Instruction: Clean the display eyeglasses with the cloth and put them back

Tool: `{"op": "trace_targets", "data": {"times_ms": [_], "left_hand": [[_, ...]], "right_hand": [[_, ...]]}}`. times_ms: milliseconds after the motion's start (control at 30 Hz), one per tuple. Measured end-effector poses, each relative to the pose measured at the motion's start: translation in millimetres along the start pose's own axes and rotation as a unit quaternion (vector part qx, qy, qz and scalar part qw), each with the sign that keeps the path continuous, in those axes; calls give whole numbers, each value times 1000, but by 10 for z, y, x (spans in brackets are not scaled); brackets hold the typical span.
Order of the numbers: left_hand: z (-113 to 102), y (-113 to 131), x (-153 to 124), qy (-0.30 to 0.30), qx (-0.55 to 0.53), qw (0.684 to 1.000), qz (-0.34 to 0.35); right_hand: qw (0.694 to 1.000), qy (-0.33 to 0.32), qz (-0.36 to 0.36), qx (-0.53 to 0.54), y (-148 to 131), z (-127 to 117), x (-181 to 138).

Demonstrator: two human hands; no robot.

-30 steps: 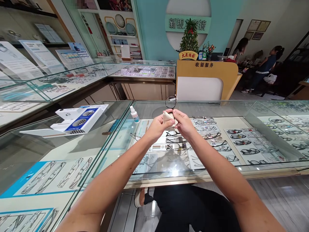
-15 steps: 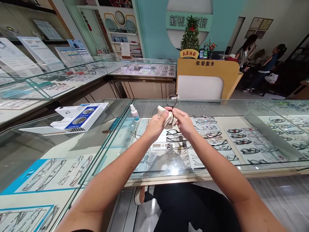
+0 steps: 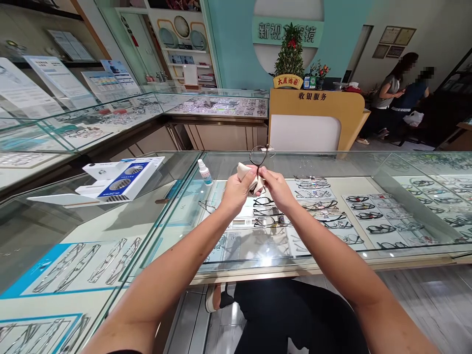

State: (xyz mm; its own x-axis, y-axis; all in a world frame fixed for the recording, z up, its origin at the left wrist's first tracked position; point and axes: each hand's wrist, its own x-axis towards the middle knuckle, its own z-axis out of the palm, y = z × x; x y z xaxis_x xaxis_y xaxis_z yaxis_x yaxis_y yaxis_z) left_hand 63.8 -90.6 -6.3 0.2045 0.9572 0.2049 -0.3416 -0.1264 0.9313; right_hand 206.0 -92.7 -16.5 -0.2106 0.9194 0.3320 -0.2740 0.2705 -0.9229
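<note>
Over the glass counter, my left hand [image 3: 236, 191] is closed on a pale cleaning cloth [image 3: 244, 171], bunched between thumb and fingers. A pair of dark-rimmed eyeglasses [image 3: 258, 156] stands up between my hands, one round lens raised above the fingertips. My right hand [image 3: 276, 186] pinches the frame of these glasses at its lower part. The cloth lies against the lower part of the glasses; the lens there is hidden by cloth and fingers. A small white spray bottle [image 3: 205, 173] stands upright on the counter, left of my hands.
Below my hands, the glass counter [image 3: 258, 269] displays rows of spectacle frames [image 3: 370, 215]. An opened white and blue box [image 3: 127, 182] lies on the left counter. Farther back stands a yellow cashier desk [image 3: 356, 115] with a plant [image 3: 290, 54]. Two people [image 3: 387, 93] stand at the back right.
The glasses have turned between my hands, so the raised lens now faces differently and sits slightly further left. My right hand has shifted a little left. The people behind have moved closer together.
</note>
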Motion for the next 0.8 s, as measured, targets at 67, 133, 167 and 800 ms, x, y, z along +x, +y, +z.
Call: {"op": "trace_targets", "data": {"times_ms": [67,133,167,800], "left_hand": [[-20,-12,17,-3,8,1000,-8],[-53,-46,49,-24,20,999,-21],[-68,-66,66,-37,23,999,-24],[-359,-93,290,21,63,994,85]], "right_hand": [[1000,8,-11,-8,-10,-15,0],[999,33,-10,-8,-21,-46,8],[999,46,-5,-6,-28,-65,14],[983,161,-44,74,-193,-289,90]]}}
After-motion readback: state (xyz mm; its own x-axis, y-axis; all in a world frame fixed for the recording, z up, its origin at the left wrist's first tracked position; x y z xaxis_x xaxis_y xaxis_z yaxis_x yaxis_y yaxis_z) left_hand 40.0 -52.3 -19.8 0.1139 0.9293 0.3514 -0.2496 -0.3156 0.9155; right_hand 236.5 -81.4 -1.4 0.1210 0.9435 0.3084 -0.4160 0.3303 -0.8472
